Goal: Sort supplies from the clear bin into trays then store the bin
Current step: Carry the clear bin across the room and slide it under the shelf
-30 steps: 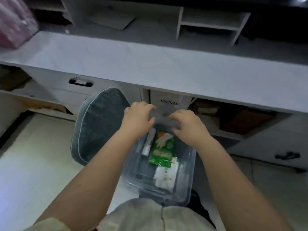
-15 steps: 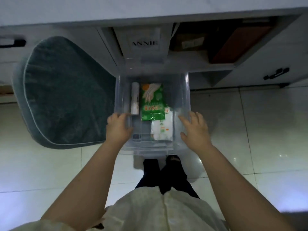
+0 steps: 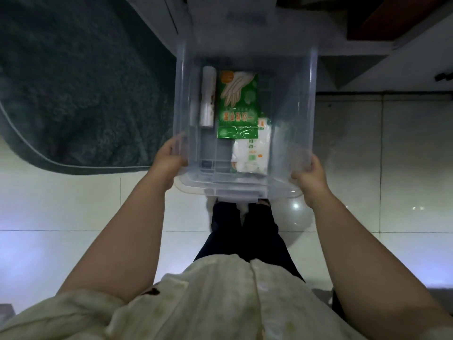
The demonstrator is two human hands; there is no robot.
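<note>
The clear bin (image 3: pixel 311 99) is held between both hands, its long axis running straight away from the fingers. The left hand (image 3: pixel 169 160) and the right hand (image 3: pixel 310 177) each curl round a near corner, equally close. The glove packet (image 3: pixel 239 104) lies beyond the fingertips.

Held over the floor (image 3: pixel 404 168) in front of the person, the bin (image 3: pixel 307 94) had the left hand (image 3: pixel 169 161) gripping its near-left corner and the right hand (image 3: pixel 311 179) its near-right corner. Inside, a roll (image 3: pixel 207 96) lay along the left wall with a glove packet (image 3: pixel 239 104) just right of it. A second packet (image 3: pixel 252 153) lay nearer the person, partly under the glove packet. A cushioned seat (image 3: pixel 73 82) stood left of the bin, cabinet shelving (image 3: pixel 348 52) behind.
</note>
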